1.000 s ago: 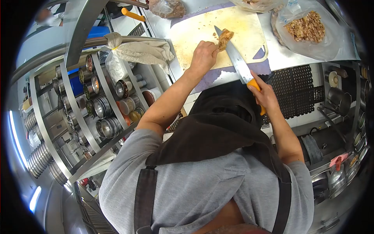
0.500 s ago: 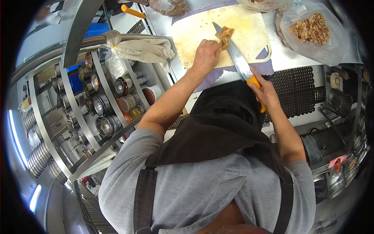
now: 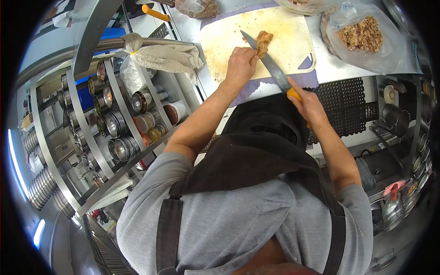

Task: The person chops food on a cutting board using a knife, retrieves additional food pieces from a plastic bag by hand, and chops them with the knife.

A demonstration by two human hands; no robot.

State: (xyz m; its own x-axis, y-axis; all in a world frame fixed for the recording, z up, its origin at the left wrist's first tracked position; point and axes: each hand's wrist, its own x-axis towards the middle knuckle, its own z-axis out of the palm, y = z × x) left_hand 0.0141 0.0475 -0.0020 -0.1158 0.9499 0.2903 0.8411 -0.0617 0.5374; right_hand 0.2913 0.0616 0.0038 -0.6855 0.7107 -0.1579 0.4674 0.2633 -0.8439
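A browned piece of what looks like cooked meat (image 3: 264,40) is over the cream cutting board (image 3: 293,34). My left hand (image 3: 241,65) pinches its near end between closed fingertips. In my right hand (image 3: 311,107) is a long kitchen knife (image 3: 276,73), gripped by its orange handle. The blade slants from lower right to upper left, its tip past the meat. Where they cross, the meat lies over the blade; I cannot tell how deep any cut goes. Purple cloth (image 3: 250,91) shows from under the board.
A clear plastic bag (image 3: 394,48) of chopped brown pieces (image 3: 362,35) stands right of the board. Another filled bag (image 3: 197,7) is at the back left. A towel (image 3: 167,58) hangs on the rail at left, above shelves with stacked metal bowls (image 3: 124,149). Another orange handle (image 3: 156,13) sticks out nearby.
The knife has shifted left and slightly toward me, its tip now farther left of the meat. My right hand moved slightly left with it. My left hand keeps its pinch, almost in place.
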